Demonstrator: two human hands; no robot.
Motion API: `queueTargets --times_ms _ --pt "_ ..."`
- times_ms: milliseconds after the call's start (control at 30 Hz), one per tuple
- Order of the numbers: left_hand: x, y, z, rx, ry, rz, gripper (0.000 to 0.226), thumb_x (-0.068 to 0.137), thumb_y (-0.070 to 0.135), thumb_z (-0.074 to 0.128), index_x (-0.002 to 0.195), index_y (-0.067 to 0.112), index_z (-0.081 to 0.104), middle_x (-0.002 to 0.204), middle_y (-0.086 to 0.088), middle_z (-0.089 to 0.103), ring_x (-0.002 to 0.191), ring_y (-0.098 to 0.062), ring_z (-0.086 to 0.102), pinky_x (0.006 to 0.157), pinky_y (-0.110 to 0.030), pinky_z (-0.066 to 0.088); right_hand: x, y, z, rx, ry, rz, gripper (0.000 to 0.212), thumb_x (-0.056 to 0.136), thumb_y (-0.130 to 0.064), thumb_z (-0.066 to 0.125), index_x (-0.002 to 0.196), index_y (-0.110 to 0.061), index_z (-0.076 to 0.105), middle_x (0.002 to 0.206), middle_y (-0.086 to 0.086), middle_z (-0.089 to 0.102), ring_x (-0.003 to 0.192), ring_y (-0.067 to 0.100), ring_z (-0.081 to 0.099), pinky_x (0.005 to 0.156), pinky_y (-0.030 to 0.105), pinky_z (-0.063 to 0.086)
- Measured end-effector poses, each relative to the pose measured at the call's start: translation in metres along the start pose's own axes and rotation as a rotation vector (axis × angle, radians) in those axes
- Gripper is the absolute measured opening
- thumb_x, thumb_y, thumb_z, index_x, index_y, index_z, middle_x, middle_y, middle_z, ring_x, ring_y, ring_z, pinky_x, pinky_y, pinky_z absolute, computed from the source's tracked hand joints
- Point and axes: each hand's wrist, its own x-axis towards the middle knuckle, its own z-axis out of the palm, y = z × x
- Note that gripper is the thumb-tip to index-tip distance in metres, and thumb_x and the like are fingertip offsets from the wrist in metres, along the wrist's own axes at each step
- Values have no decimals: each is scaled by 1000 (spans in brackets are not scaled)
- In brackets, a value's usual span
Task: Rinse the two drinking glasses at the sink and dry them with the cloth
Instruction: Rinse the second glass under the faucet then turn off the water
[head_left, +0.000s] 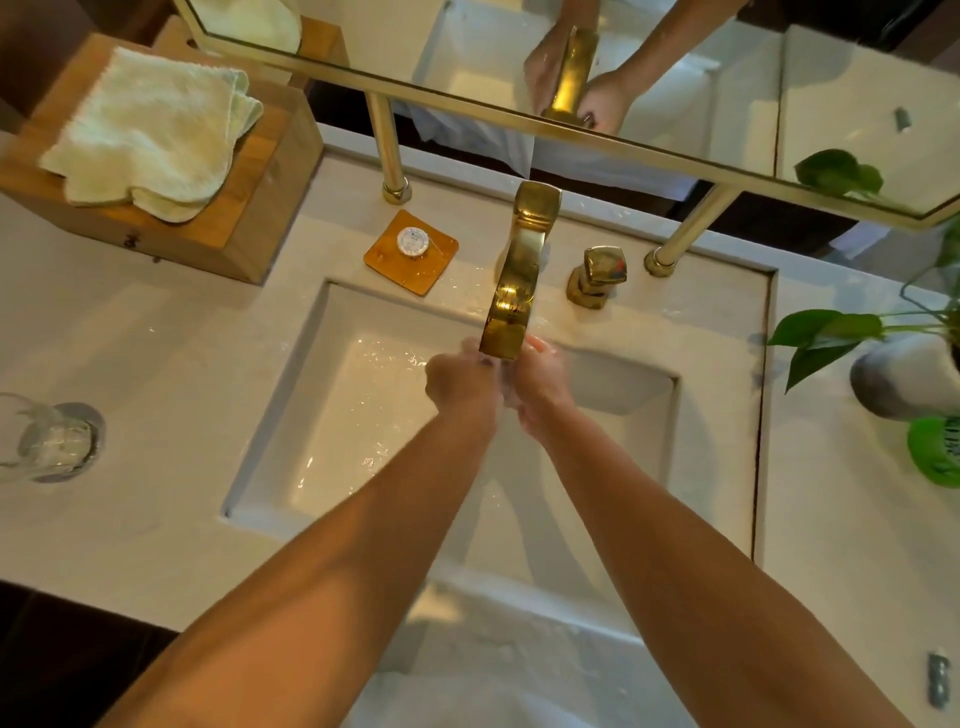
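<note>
Glass (49, 439) stands at nine o'clock. Left hand (460, 382) and right hand (540, 384) meet under the tap (511, 312), but I cannot tell what they grip. Best to rinse inside and rim.

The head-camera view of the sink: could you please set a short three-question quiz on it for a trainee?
1. True or false: the folded cloth lies in the sink.
2. Where does the drinking glass in view stand? A) left of the sink B) right of the sink C) inside the sink
3. Fill in: the left hand and the right hand meet under the gold ____.
Key: 1 false, it lies on the wooden box; 2 A; 3 faucet.
</note>
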Motion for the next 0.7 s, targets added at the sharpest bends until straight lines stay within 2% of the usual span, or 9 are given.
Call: queueTargets --times_ms 67,133,200,267,333,400,467,567,700 --pt "-15 -23 -2 455 51 548 24 99 24 56 83 8 65 79 -9 68 72 -20 67 60 -30 51 -3 -3 -1 237 -51 260 28 101 -32 50 84 -14 63 73 7 64 68 19 61 52 27 52" --pt "-2 -36 -20 790 -100 1287 39 103 28 43 79 8 66 68 -10 66 58 -20 61 54 -33 53 -6 -4 -12 231 -150 510 39 102 -40 45 76 -14 56 59 2 54 51 14 55 37 21 46" --pt "26 -39 -49 1046 -363 1977 35 100 25 46 79 6 67 70 -12 67 60 -26 64 59 -33 56 -9 -1 -21 115 -328 687 45 100 -45 45 81 -7 61 61 6 58 48 17 58 40 23 49" --pt "47 -23 -63 1160 -732 2267 25 95 25 58 80 7 67 77 -11 70 77 -29 68 84 -39 57 -13 4 -25 152 -482 738 44 100 -39 43 100 -1 66 86 17 68 74 27 68 64 37 60" --pt "56 0 -59 1262 -891 2376 28 97 29 58 82 8 69 83 -11 71 87 -29 66 100 -41 48 -16 2 -24 173 -553 751 48 100 -40 43 108 -1 69 103 23 69 90 35 69 75 45 60" --pt "53 12 -49 1371 -864 2371 31 101 30 51 87 8 68 86 -12 70 88 -29 64 98 -42 47 -11 -4 -24 180 -524 718 51 98 -45 44 110 -2 69 106 23 69 93 36 69 78 44 58" --pt "57 5 -50 1473 -788 2190 40 106 33 35 88 11 64 83 -13 65 78 -29 63 83 -42 53 0 -5 -23 220 -407 648 50 96 -48 50 105 -3 70 99 20 69 87 33 69 77 41 57" --pt "45 -16 -49 1342 -389 1740 47 107 34 30 83 12 64 70 -6 60 54 -19 56 52 -33 50 8 -4 -12 306 -282 534 38 89 -46 62 79 -10 68 76 6 63 67 17 57 52 26 49" --pt "11 -25 -22 806 -130 799 35 100 31 52 72 13 63 68 -3 62 62 -19 60 50 -23 38 5 16 2 415 -97 451 30 95 -43 56 88 -14 62 67 4 65 60 16 64 50 26 50"
